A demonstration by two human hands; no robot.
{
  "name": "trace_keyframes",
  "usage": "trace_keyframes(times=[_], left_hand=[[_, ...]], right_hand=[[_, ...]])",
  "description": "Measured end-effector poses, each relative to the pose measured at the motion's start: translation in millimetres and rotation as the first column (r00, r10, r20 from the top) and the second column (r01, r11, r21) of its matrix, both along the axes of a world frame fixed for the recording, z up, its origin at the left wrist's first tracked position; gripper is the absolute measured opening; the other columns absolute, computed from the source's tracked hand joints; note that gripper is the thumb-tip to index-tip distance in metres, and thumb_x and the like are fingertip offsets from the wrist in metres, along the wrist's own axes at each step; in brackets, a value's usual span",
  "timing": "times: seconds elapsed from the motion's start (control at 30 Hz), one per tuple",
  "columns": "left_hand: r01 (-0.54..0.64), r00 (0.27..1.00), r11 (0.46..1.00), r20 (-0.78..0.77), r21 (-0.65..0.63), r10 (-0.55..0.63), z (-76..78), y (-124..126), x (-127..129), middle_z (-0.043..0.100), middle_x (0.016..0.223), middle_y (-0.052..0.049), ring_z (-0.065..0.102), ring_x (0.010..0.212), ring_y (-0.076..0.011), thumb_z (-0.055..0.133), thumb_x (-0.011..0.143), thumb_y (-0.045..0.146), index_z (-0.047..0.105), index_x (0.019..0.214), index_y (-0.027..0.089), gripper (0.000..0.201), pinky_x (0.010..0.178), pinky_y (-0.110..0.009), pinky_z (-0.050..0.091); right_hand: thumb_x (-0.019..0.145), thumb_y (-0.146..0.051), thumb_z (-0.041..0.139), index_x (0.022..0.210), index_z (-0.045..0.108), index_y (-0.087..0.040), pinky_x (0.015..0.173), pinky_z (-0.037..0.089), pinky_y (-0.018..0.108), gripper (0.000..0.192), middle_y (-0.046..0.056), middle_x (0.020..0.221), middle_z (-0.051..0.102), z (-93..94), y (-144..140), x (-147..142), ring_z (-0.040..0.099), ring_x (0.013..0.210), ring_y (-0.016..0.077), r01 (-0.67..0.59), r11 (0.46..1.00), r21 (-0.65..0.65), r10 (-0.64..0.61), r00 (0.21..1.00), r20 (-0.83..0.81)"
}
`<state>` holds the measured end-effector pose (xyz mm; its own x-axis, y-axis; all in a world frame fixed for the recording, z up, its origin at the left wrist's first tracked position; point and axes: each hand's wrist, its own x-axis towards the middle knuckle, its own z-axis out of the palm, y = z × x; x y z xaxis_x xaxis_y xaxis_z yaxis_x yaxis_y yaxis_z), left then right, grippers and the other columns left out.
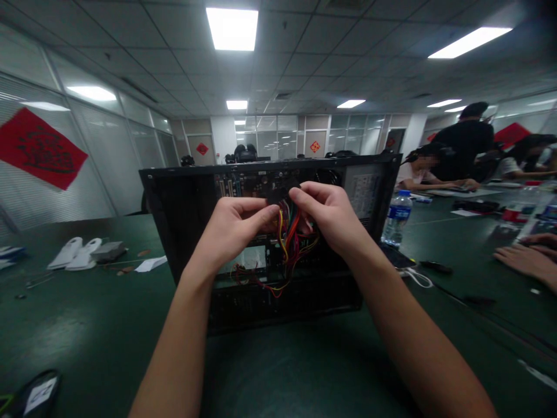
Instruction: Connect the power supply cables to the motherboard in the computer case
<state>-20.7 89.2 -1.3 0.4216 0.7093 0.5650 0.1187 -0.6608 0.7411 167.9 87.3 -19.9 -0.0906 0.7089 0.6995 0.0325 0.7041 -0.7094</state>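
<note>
An open black computer case (161, 215) stands on the table in front of me, its inside facing me. Both my hands are in front of its circuit board (243, 184). A bundle of red, yellow, orange and black power wires (289, 232) hangs between them, topped by a dark connector (281, 193). My left hand (232, 226) pinches at the bundle's upper left side, thumb and index finger close together. My right hand (328, 212) is closed around the upper right of the same bundle, near the connector. Fingers partly hide the connector. Thin loose wires (276, 288) loop below.
On the green table (87, 331), white items (76, 252) and a grey block (108, 251) lie left. A water bottle (397, 219) and white cable (418, 277) are right of the case. Another person's hand (528, 258) rests at far right; other people sit beyond.
</note>
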Motion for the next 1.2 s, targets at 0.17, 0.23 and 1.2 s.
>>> trace_keyframes(times=[0.17,0.23,1.2], left_hand=[[0.007,1.000,1.000,-0.016,0.011,-0.007,-0.6,0.6,-2.8,0.076,0.080,-0.005,0.067,0.072,-0.0163,0.080,0.078,0.042,0.078,0.081,0.011,0.031,0.064,-0.023,0.054],[0.027,0.999,0.999,-0.024,0.026,-0.027,-1.4,1.4,-3.7,0.076,0.080,-0.005,0.067,0.072,-0.0163,0.080,0.079,0.042,0.077,0.080,0.011,0.031,0.064,-0.023,0.054],[0.065,0.953,0.944,-0.300,0.325,0.038,3.8,-6.8,-16.4,0.071,0.098,-0.004,0.065,0.087,-0.0187,0.086,0.072,0.046,0.062,0.136,0.023,0.072,0.077,-0.027,0.053]], right_hand=[[0.081,-0.063,0.073,0.072,0.056,-0.017,0.036,0.032,0.019,0.050,-0.005,0.055,0.049,-3.6,2.6,-5.0,0.041,0.041,0.0050,-0.015,1.000,-0.026,0.014,0.999,-0.039],[0.081,-0.063,0.072,0.074,0.056,-0.017,0.036,0.032,0.018,0.050,-0.005,0.055,0.050,-4.4,2.5,-5.8,0.041,0.041,0.0048,-0.024,0.999,-0.037,0.022,0.999,-0.041],[0.082,-0.055,0.075,0.084,0.062,-0.015,0.046,0.036,0.017,0.042,-0.004,0.066,0.054,2.1,-7.6,13.3,0.046,0.053,0.0058,-0.287,0.931,-0.225,0.337,0.913,0.230]])
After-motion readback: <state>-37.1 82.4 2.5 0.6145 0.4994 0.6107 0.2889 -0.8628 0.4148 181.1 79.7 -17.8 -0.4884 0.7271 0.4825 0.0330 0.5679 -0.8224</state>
